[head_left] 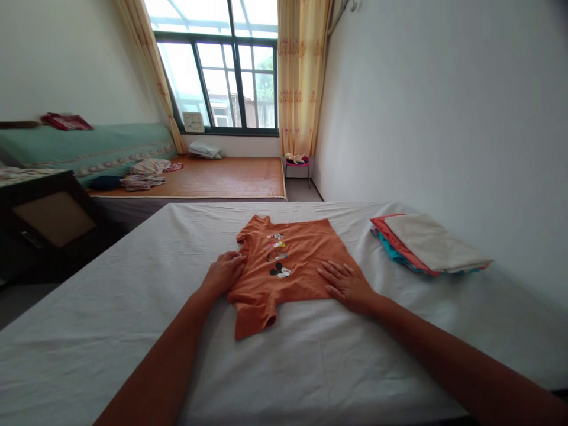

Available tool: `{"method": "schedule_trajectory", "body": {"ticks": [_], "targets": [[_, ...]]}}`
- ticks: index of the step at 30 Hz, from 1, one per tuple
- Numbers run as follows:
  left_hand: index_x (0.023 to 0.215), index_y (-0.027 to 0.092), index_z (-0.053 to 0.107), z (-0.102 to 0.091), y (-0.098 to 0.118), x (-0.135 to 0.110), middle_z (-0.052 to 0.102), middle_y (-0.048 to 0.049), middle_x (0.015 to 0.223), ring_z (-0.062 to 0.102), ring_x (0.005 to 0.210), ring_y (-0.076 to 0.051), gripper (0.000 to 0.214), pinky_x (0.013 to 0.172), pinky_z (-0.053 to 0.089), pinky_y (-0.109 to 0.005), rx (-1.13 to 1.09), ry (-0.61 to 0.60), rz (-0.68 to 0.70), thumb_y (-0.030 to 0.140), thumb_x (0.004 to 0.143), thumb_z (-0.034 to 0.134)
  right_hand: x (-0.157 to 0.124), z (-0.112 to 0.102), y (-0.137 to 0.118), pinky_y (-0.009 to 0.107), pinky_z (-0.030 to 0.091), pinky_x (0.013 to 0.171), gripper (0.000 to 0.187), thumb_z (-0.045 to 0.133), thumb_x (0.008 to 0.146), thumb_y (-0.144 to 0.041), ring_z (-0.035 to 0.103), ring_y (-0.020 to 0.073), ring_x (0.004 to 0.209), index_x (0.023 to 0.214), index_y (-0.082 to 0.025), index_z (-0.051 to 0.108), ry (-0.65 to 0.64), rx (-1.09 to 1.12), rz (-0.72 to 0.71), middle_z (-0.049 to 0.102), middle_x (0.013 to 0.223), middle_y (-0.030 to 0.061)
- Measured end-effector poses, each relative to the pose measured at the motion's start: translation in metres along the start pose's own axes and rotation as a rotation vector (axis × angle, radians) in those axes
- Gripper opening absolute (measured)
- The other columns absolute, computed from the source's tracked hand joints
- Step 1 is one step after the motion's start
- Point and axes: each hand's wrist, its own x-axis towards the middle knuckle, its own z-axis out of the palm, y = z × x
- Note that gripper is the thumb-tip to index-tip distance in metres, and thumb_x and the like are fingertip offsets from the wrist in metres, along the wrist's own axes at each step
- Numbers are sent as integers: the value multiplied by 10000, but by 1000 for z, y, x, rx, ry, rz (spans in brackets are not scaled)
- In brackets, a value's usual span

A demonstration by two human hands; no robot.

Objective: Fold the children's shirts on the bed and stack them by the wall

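An orange child's T-shirt [290, 260] with small cartoon prints lies spread on a white sheet [133, 331] over the bed in front of me. My left hand [225, 272] rests at the shirt's left edge, below its upper sleeve, with fingers curled onto the cloth. My right hand [348, 285] lies flat on the shirt's right lower part, fingers stretched out and apart. One sleeve hangs toward me at the lower left of the shirt.
A stack of folded clothes [428, 244], white on top with red and teal beneath, sits on the sheet at the right, near the white wall. Beyond the bed are a mat-covered bed [213, 177] with loose clothes, a small stool [297, 161], and a curtained window.
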Motion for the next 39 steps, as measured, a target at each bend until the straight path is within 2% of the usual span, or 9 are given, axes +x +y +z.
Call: {"method": "schedule_trajectory", "body": {"ticks": [5, 9, 15, 20, 24, 29, 33, 36, 39], "targets": [[1189, 246, 656, 1, 1, 0, 580, -79, 1233, 538, 1100, -244, 356, 954, 454, -374, 20, -20, -18, 346, 914, 453, -35, 3, 22, 469, 195, 1148, 592, 235, 966, -561, 201, 219, 1439, 1503, -311, 250, 68, -59, 88, 243, 1565, 27], [1170, 255, 663, -1, 2, 0, 582, -71, 1224, 542, 1093, -237, 339, 955, 454, -372, 11, -8, -23, 339, 916, 455, -28, -13, 21, 485, 284, 1105, 591, 275, 951, -583, 354, 263, 1372, 1423, -268, 440, 36, -46, 86, 406, 1487, 75], [1171, 261, 657, 0, 2, -2, 586, -59, 1214, 539, 1097, -217, 332, 959, 449, -347, 10, -1, -38, 324, 925, 442, 52, -40, -24, 392, 284, 1131, 549, 282, 975, -513, 372, 212, 1364, 1399, -221, 473, 46, 165, -116, 449, 1460, 63], [1166, 293, 654, 5, 1, -3, 589, -41, 1216, 541, 1095, -208, 317, 960, 447, -350, -2, 32, -47, 340, 920, 460, 129, -24, -51, 346, 146, 1184, 496, 269, 991, -469, 234, 155, 1425, 1444, -310, 393, 55, 204, -391, 326, 1533, -42], [1166, 304, 652, 7, 0, -6, 596, -33, 1219, 541, 1102, -206, 309, 961, 447, -351, -20, 48, -62, 349, 916, 475, 164, -8, 10, 413, 126, 1177, 542, 248, 984, -478, 189, 192, 1441, 1479, -274, 332, 30, 85, -98, 272, 1557, -5], [1067, 268, 690, 0, 0, -3, 631, -44, 1165, 566, 1058, -209, 269, 943, 460, -357, -22, 72, -77, 322, 912, 476, 152, 4, 103, 451, 170, 1153, 564, 201, 974, -480, 211, 205, 1433, 1485, -268, 311, 118, -55, 343, 253, 1565, 11], [1067, 222, 676, -11, 25, 25, 645, -70, 1130, 570, 1056, -207, 306, 963, 449, -354, -33, 164, 5, 282, 947, 401, 141, 11, 118, 446, 181, 1148, 579, 192, 967, -488, 218, 204, 1430, 1486, -257, 307, 135, -79, 356, 254, 1564, 13], [1218, 234, 606, -5, 59, 58, 588, -73, 1277, 505, 1199, -202, 341, 1056, 377, -358, -55, 82, 258, 318, 954, 407, 142, 13, 115, 442, 180, 1148, 579, 197, 964, -488, 226, 203, 1426, 1480, -256, 318, 137, -81, 357, 264, 1561, 12], [1328, 245, 523, 18, 83, 87, 490, -76, 1416, 405, 1322, -217, 425, 1115, 295, -402, -26, -66, 321, 407, 952, 408, 144, 13, 115, 437, 185, 1147, 572, 202, 963, -486, 239, 198, 1419, 1475, -265, 328, 151, -81, 360, 282, 1555, 4]]}}
